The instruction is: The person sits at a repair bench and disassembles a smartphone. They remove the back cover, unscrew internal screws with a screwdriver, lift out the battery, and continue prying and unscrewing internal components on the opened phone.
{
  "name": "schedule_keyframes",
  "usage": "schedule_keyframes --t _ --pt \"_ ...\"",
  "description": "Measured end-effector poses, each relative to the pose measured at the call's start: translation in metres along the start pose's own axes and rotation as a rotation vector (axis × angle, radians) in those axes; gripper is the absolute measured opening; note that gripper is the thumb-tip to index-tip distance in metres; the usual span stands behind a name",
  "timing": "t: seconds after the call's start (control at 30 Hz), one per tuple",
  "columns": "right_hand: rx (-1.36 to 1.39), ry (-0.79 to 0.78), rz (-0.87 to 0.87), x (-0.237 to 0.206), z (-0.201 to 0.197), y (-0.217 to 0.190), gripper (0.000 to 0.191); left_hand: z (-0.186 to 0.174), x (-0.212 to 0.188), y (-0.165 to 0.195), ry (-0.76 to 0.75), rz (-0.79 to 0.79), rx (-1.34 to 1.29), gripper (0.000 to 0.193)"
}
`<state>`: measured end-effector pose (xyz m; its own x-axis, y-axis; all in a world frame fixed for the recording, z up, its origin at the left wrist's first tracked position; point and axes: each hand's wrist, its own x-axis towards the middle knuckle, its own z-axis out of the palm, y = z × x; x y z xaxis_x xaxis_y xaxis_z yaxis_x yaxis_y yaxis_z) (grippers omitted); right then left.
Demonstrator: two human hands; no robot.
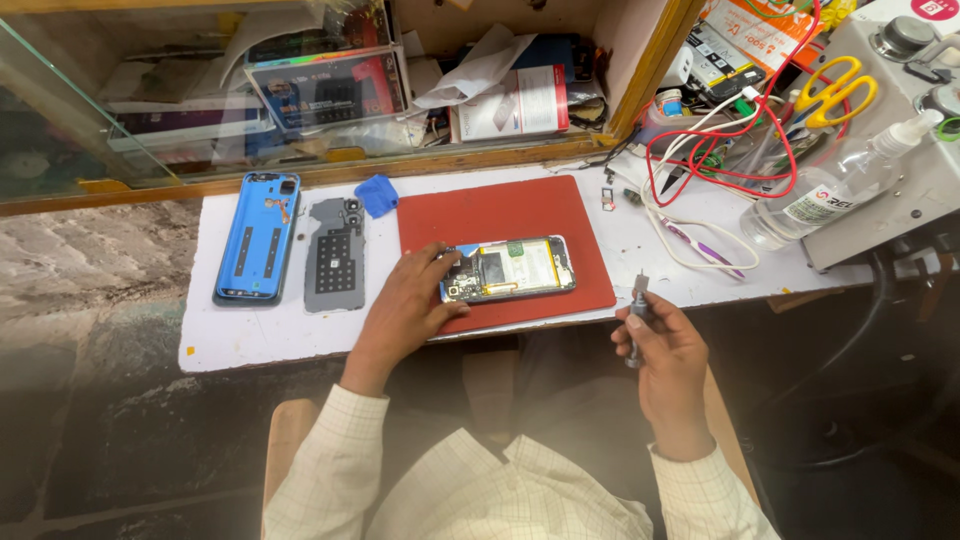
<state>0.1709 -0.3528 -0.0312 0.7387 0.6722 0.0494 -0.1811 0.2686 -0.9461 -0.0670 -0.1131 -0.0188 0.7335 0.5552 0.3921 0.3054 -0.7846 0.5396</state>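
Opened smartphone [510,268] lies centre frame on red work mat [500,215], circuitry exposed. Left hand [410,300] steadies its left end, fingers spread wide. Right hand [665,350], lower right, wraps closed around small screwdriver [638,305]. Phone likely light, rigid, fragile: best held by edges, off board.

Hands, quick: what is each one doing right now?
Left hand: open, fingers resting on the end of the opened phone on the red mat.
Right hand: closed around a small screwdriver, tip up.
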Motion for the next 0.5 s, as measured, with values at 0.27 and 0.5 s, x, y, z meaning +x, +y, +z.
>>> schedule_keyframes --t 0.27,0.5 --pt "0.054 -0.053 0.078 0.043 0.008 0.008 0.031 0.000 0.035 -0.010 0.135 -0.161 -0.271 0.040" --pt "-0.218 -0.096 0.101 0.110 0.037 0.017 0.033 0.027 0.065 -0.012 0.264 -0.461 -0.428 0.051"
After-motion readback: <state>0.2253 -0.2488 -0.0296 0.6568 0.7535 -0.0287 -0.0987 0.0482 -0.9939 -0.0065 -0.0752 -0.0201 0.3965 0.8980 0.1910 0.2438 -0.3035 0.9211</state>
